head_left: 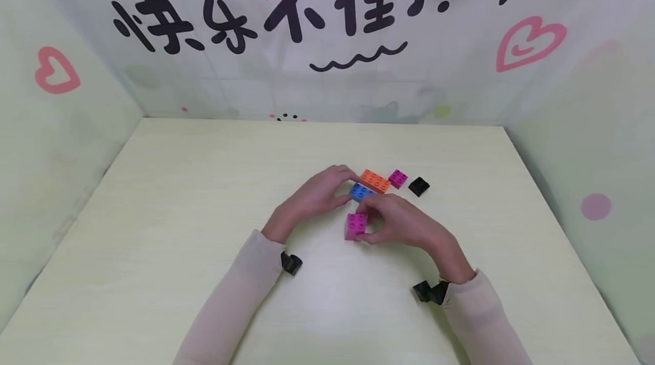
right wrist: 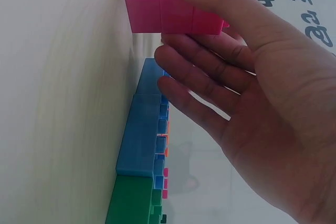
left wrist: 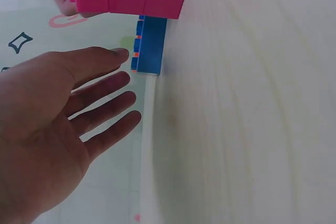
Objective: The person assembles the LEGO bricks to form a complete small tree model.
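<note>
Two pale sleeves are seen closest, near the front edge of the desk (head_left: pixel 169 194). A pink block (head_left: pixel 355 225) is pinched by the right hand (head_left: pixel 404 223), thumb on one side and fingers on the other, near the middle of the desk. It looks light, hard and smooth, so it is best held by its flat sides. A blue block (head_left: pixel 360 190) is touched by the straight fingers of the left hand (head_left: pixel 317 194), which lies flat and loose, holding nothing. Just behind are an orange block (head_left: pixel 375 180), a small pink block (head_left: pixel 397 178) and a black piece (head_left: pixel 418 186), toward the back right.
</note>
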Demonstrator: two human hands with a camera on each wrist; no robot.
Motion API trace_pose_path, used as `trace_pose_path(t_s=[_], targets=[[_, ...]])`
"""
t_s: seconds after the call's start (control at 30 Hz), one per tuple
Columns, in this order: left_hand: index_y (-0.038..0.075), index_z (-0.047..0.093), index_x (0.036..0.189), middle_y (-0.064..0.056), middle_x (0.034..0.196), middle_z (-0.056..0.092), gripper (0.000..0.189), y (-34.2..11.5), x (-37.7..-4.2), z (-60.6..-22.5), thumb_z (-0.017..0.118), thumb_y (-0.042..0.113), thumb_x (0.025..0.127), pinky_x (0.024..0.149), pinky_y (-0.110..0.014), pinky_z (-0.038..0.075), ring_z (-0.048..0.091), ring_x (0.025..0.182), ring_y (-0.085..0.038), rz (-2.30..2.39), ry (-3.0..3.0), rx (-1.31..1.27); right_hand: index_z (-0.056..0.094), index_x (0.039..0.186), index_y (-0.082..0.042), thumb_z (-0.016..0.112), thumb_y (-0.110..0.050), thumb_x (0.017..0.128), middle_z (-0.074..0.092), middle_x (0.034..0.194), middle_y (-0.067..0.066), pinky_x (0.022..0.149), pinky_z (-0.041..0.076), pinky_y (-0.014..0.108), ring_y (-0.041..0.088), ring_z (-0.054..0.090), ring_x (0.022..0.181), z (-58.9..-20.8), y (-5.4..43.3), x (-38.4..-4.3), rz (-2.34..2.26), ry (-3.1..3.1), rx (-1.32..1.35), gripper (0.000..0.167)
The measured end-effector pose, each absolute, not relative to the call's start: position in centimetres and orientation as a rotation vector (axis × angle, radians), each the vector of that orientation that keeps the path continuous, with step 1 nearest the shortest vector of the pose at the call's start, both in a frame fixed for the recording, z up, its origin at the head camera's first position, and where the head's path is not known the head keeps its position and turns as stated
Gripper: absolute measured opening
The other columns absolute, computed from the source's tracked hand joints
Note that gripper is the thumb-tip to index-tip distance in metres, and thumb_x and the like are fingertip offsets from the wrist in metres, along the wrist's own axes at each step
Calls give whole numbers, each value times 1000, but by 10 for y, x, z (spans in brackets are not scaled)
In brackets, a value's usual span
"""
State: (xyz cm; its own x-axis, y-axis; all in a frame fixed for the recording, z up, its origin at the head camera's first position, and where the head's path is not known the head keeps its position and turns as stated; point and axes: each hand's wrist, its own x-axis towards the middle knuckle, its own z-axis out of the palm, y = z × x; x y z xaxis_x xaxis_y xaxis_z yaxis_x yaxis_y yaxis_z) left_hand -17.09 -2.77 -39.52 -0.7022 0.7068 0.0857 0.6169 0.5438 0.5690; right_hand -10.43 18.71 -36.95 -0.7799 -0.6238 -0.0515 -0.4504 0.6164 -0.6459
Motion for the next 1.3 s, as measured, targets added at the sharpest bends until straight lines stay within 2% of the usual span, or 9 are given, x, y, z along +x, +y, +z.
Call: trace_pose_path(t_s=[0.33, 0.6, 0.83, 0.93, 1.13, 1.3], targets=[[10, 67, 124, -1, 115, 61, 39, -20, -175, -402, 76, 19, 88, 92, -27, 43, 52, 105, -15, 764, 2625, 1147, 62, 100, -14, 86, -24, 75, 62, 90, -12, 76, 53, 30, 13, 64, 84, -372, 177, -104, -891, 2578, -939, 36], [10, 67, 122, -1, 114, 63, 36, -22, -174, -405, 75, 21, 89, 92, -26, 43, 53, 105, -15, 771, 2679, 1134, 63, 98, -14, 87, -22, 75, 62, 88, -11, 76, 53, 31, 14, 63, 84, -370, 177, -103, -912, 2551, -913, 34], [10, 66, 120, 1, 112, 62, 37, -50, -167, -388, 77, 20, 87, 89, -28, 46, 56, 103, -15, 987, 2722, 992, 65, 100, -17, 87, -24, 75, 62, 87, -13, 76, 53, 31, 13, 63, 83, -370, 180, -105, -879, 2567, -872, 33], [11, 66, 118, 3, 110, 62, 36, -63, -161, -377, 78, 20, 86, 83, -28, 48, 56, 100, -16, 1043, 2688, 963, 66, 100, -19, 87, -26, 75, 62, 87, -14, 76, 53, 29, 12, 63, 82, -369, 182, -106, -860, 2584, -846, 33], [14, 66, 112, 6, 101, 61, 33, -75, -146, -354, 80, 17, 83, 71, -28, 49, 56, 94, -17, 1039, 2519, 966, 65, 99, -18, 86, -23, 76, 63, 87, -12, 75, 53, 34, 16, 62, 81, -367, 187, -107, -878, 2610, -811, 31], [15, 64, 114, 10, 102, 63, 34, -72, -137, -344, 79, 16, 83, 76, -28, 50, 56, 93, -9, 992, 2397, 1024, 64, 98, -18, 85, -26, 77, 64, 87, -11, 76, 53, 36, 17, 62, 81, -366, 188, -107, -888, 2609, -788, 31]])
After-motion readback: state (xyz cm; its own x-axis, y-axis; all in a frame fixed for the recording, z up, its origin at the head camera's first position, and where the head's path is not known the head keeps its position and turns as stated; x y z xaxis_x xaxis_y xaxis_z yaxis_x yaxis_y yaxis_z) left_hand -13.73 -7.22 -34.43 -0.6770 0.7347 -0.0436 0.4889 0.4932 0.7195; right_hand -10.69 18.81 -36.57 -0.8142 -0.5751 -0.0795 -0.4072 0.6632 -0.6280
